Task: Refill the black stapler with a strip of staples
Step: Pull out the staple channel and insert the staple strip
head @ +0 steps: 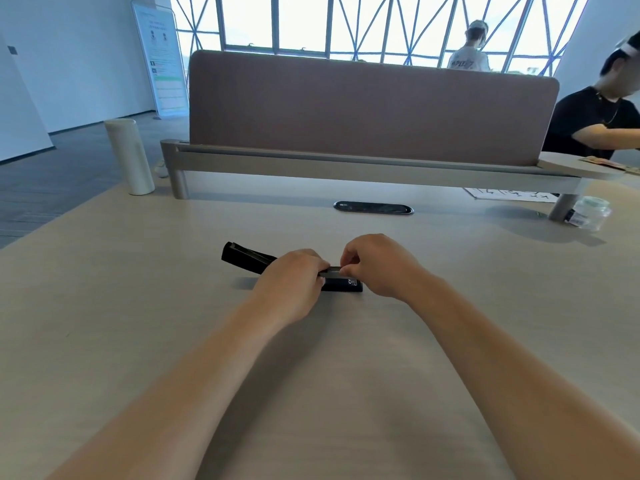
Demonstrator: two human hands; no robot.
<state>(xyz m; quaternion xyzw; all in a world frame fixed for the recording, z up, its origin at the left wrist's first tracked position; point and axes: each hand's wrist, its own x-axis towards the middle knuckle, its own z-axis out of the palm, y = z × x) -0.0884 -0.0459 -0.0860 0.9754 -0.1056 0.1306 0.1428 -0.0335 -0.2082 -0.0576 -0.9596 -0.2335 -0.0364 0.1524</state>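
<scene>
The black stapler (246, 258) lies on the pale table (138, 323) with its lid swung back to the left and its base pointing right. My left hand (294, 285) covers the stapler's middle and grips it. My right hand (374, 265) pinches a thin grey strip of staples (333, 270) at the stapler's open channel. The strip lies along the top of the channel, between the fingertips of both hands. Most of the channel is hidden under my left hand.
A tall cream flask (129, 156) stands at the back left. A brown desk divider (363, 109) on a grey rail crosses the back, with a cable port (373, 207) before it. A clear jar (588, 213) and papers (509, 195) sit back right, near a seated person (602, 119).
</scene>
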